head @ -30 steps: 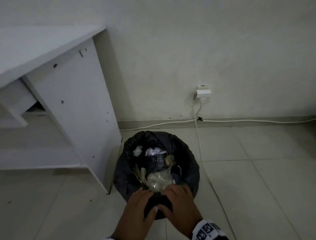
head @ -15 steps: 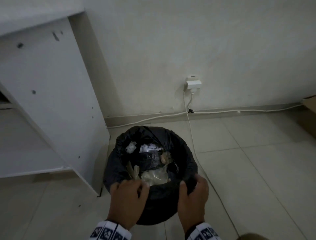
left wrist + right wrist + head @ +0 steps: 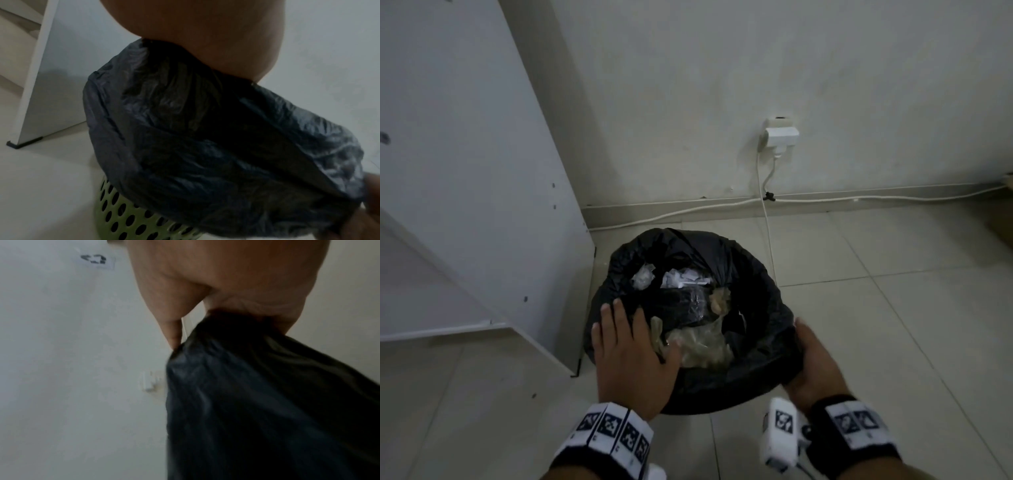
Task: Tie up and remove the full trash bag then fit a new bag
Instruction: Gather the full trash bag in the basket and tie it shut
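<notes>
A black trash bag (image 3: 756, 308) full of paper and plastic waste lines a green perforated bin (image 3: 131, 217) on the tiled floor. The bag's edge is folded down over the bin's rim. My left hand (image 3: 630, 349) lies flat on the near left rim, fingers straight and thumb pointing toward the waste. In the left wrist view its palm (image 3: 205, 32) covers the top of the bag (image 3: 205, 138). My right hand (image 3: 815, 359) grips the folded edge at the near right. The right wrist view shows the bag's plastic (image 3: 267, 402) bunched under the thumb (image 3: 172, 331).
A white cabinet side panel (image 3: 465, 171) stands close on the bin's left. On the wall behind is a socket with a plug (image 3: 780, 135). Its white cable (image 3: 767, 219) drops to the floor past the bin's right side. A brown box edge (image 3: 1005, 222) shows far right.
My hands have moved apart along the near rim, from side by side at the front to the left and right sides. The view has come closer to the bin.
</notes>
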Available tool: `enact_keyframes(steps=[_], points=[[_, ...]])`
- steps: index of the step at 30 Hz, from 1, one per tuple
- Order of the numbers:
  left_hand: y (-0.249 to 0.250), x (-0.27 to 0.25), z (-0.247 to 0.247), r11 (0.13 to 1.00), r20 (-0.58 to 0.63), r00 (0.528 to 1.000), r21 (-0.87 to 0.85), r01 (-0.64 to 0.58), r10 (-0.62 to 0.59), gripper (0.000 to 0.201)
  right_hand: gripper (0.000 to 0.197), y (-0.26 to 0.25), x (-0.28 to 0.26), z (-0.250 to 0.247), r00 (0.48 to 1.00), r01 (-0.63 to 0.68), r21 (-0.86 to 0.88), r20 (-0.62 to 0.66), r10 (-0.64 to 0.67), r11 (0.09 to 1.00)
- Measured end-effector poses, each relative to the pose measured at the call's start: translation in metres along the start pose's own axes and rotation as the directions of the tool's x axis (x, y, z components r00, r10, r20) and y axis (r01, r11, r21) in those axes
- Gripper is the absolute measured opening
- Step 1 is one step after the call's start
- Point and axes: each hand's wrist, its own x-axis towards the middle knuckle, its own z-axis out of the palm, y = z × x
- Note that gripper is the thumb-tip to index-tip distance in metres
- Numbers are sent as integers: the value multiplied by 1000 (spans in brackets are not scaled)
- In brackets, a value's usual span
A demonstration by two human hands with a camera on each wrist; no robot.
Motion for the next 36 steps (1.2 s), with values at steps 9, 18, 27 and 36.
enact_keyframes(steps=[9, 18, 27, 36], points=[[-3, 3, -5, 987, -28, 999, -159, 35, -40, 86, 19, -95, -8, 73, 973, 134, -174, 210, -96, 976], [-10, 29, -2, 960, -19, 990, -247, 133, -142, 92, 54, -98, 13, 101, 998, -61, -512, -27, 55, 857], [-7, 29, 0, 979, -94, 987, -172, 114, -132, 76, 15, -100, 35, 200, 963, -141, -722, 59, 264, 677], [-5, 28, -3, 959, -134, 983, -269, 85, -125, 80, 49, -48, -21, 192, 834, 341, -623, 546, 80, 704]])
